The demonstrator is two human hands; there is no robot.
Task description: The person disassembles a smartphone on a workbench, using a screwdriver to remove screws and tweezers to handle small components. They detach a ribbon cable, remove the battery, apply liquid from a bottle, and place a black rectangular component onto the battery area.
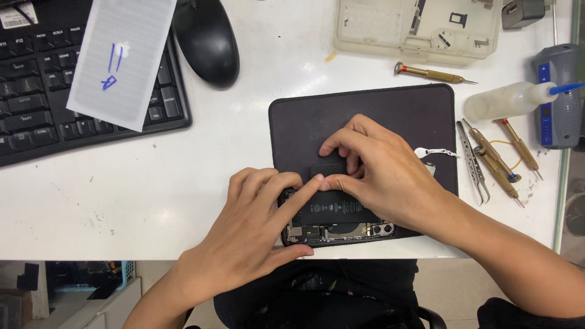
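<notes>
An opened smartphone [341, 226] lies on a dark work mat [390, 116] near the table's front edge, its black battery [332, 210] and circuit boards exposed. My left hand [256, 225] rests on the phone's left side, index finger stretched across the battery's top edge. From the right, my right hand [381, 170] covers the phone's upper part, fingers curled down onto a dark flat piece [326, 167] above the battery. The fingertips of both hands meet there. What the fingers pinch is hidden.
Tweezers [474, 161] and several brass-handled screwdrivers [499, 158] lie right of the mat, beside a squeeze bottle [509, 100] and a grey-blue tool [557, 97]. A parts tray [414, 27] stands behind. Keyboard [36, 91], paper sheet [122, 55] and mouse [207, 39] sit at left.
</notes>
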